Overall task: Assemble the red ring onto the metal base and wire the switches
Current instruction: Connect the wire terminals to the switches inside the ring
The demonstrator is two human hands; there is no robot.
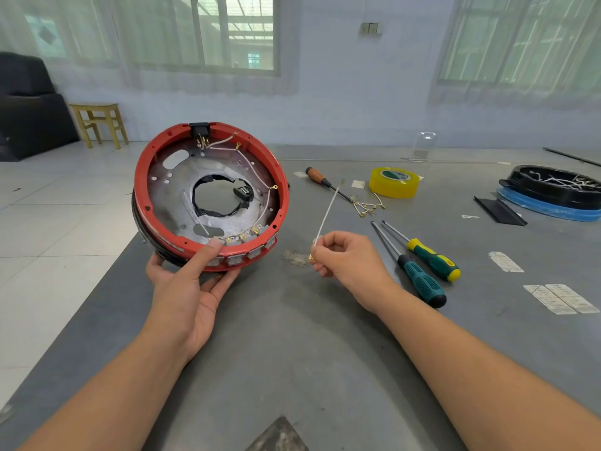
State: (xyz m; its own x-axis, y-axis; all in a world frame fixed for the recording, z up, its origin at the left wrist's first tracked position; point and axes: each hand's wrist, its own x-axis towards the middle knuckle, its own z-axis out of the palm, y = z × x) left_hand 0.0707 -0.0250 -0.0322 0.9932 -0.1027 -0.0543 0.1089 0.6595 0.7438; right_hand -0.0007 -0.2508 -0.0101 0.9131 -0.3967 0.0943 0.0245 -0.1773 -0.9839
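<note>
My left hand (192, 281) grips the lower rim of the red ring (286, 196), thumb on its inner edge, and holds it tilted above the table's left edge. Inside the ring sits the round metal base (177, 190) with a central hole. White wires (257, 170) with gold terminals run along its right side, and a row of switches (242, 239) lines the bottom rim. A black socket (199, 129) sits at the top. My right hand (344, 258) pinches a loose white wire (328, 211) that points up and to the right.
On the grey table (292, 336) lie a wooden-handled screwdriver (320, 179), two green-handled screwdrivers (422, 268), a yellow tape roll (393, 183), a bundle of terminal wires (367, 206) and a black and blue tray (553, 193) with wires. A wooden stool (97, 122) stands on the floor at left.
</note>
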